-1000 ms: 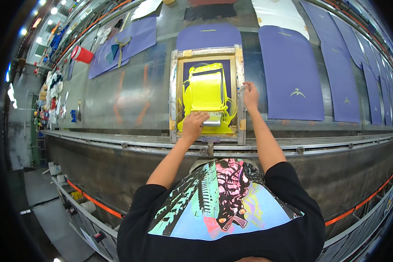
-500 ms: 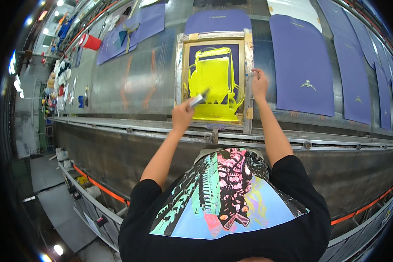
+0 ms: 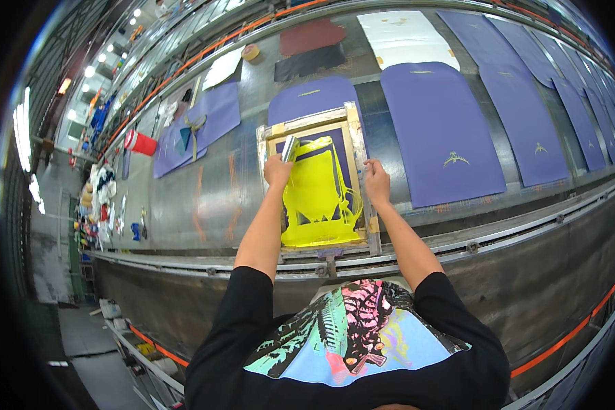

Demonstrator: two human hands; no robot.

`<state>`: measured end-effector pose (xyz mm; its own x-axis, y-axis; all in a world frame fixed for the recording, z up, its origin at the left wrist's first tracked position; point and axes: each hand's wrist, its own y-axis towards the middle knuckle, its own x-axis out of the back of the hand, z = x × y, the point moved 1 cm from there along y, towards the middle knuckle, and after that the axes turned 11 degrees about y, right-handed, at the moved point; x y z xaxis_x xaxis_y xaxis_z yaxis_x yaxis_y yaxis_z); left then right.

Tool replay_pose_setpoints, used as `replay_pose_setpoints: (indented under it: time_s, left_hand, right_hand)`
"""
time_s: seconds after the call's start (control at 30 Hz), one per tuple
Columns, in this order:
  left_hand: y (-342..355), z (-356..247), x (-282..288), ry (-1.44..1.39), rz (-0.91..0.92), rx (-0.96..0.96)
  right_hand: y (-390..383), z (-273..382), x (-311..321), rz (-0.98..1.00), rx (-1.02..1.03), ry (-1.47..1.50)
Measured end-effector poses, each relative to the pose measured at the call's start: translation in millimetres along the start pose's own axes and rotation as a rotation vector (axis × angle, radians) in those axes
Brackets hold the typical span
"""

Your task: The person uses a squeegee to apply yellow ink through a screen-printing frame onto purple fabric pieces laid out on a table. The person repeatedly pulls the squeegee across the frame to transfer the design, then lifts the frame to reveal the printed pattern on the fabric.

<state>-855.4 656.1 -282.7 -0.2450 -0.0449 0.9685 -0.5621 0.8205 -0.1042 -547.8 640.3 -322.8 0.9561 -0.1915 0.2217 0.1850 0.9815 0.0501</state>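
Observation:
A wooden-edged screen printing frame [image 3: 357, 140] lies on the long metal table, with bright yellow ink [image 3: 315, 174] spread thickly over its mesh. My left hand [image 3: 278, 171] is closed around a grey squeegee [image 3: 289, 148], held tilted over the far left corner of the mesh. At the frame's right rail is my right hand [image 3: 377, 183], its fingers curled and pinched at the rail's outer edge. Beneath the frame, a purple fabric panel [image 3: 314, 92] sticks out at the far side.
More purple panels [image 3: 444, 130] with small yellow prints lie in rows to the right. A white sheet [image 3: 406, 37], dark red sheet [image 3: 312, 35] and tape roll [image 3: 251, 52] lie farther back. At left are a red container [image 3: 141, 143] and loose panels [image 3: 215, 123]. A metal rail [image 3: 444, 261] edges the table.
My left hand has carried the squeegee from the near part of the mesh to its far left corner. My right hand stays by the right rail. The view has tilted and shows more of the far side.

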Motion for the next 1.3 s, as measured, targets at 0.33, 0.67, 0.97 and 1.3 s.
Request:
replay_pose_setpoints:
  time_s: [0.33, 0.67, 0.97, 1.3]
  left_hand:
    - [-20.1, -39.1, 2.0, 0.159, 0.024, -0.533]
    - [-179.2, 105.5, 4.0, -0.183, 0.124, -0.301]
    - [-192.8, 191.4, -42.5, -0.902, -0.054, 0.246]
    - [-195.4, 201.3, -186.1, -1.380, 0.169, 0.315]
  right_hand:
    - [-20.1, 3.3, -10.4, 0.049, 0.001, 0.035]
    - [-15.8, -19.7, -2.8, 0.125, -0.132, 0.025]
    - [-26.0, -19.8, -2.7, 0.146, 0.019, -0.011]
    - [-36.4, -132.2, 35.5, 0.168, -0.234, 0.486]
